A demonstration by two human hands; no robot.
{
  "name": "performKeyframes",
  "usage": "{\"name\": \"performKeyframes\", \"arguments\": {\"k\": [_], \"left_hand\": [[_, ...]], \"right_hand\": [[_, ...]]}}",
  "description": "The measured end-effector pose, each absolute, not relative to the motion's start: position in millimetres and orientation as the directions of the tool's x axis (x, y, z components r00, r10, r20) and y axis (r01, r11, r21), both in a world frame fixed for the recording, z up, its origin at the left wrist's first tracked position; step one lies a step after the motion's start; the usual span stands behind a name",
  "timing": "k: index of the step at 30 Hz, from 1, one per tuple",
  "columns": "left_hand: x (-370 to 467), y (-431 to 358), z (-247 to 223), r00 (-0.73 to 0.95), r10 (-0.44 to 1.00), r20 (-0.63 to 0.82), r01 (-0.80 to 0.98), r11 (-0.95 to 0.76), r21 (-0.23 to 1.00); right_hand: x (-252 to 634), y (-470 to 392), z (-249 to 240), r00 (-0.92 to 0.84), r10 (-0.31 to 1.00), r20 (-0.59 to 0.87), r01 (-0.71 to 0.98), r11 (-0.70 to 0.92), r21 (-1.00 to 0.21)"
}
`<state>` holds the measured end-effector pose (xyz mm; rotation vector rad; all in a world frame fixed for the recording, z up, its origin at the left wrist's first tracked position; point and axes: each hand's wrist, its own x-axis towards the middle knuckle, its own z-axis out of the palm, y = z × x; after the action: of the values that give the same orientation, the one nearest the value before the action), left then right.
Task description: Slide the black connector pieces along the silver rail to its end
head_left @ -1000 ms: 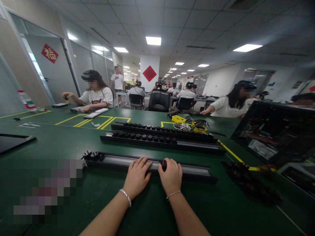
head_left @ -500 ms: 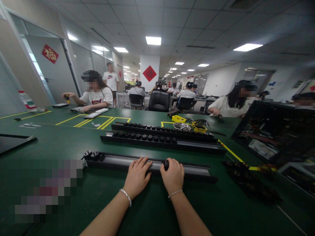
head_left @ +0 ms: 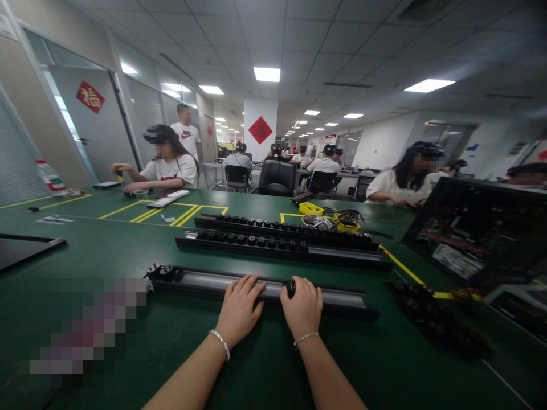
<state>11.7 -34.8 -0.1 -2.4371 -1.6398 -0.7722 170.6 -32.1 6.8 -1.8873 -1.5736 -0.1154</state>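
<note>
A long black rail [head_left: 200, 279] with a silvery channel lies crosswise on the green table, several small black parts [head_left: 164, 271] at its left end. My left hand [head_left: 240, 307] rests on the rail's near edge, fingers spread and holding nothing. To its right, my right hand [head_left: 301, 304] grips a small round black part [head_left: 291, 288] between thumb and fingers, over the channel. Behind lie two more black rails: the nearer one [head_left: 350, 257] has black round parts along its left and middle, and the farther one [head_left: 205, 221] carries a row of them.
A dark pile of parts [head_left: 436, 319] lies at the right, near a large open black case [head_left: 482, 228]. Yellow trays [head_left: 310, 209] and a metal bowl [head_left: 317, 222] stand behind the rails. At the left are a black panel [head_left: 29, 248] and a bottle [head_left: 51, 177]. People sit across the table.
My hands and the small black part stay nearly in place over the rail. The view has shifted slightly. Across the table, the right-hand person's hands have moved right, and the left-hand person's hand has shifted left.
</note>
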Motion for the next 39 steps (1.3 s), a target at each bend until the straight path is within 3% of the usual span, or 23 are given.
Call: {"name": "performKeyframes", "arguments": {"k": [14, 39], "left_hand": [[12, -35, -1, 0.285, 0.842, 0.458, 0.890, -0.410, 0.199], [11, -32, -2, 0.282, 0.849, 0.446, 0.889, -0.406, 0.210]], "right_hand": [[177, -33, 8, 0.307, 0.853, 0.422, 0.902, -0.119, -0.415], [189, -31, 7, 0.271, 0.868, 0.416, 0.918, -0.102, -0.384]]}}
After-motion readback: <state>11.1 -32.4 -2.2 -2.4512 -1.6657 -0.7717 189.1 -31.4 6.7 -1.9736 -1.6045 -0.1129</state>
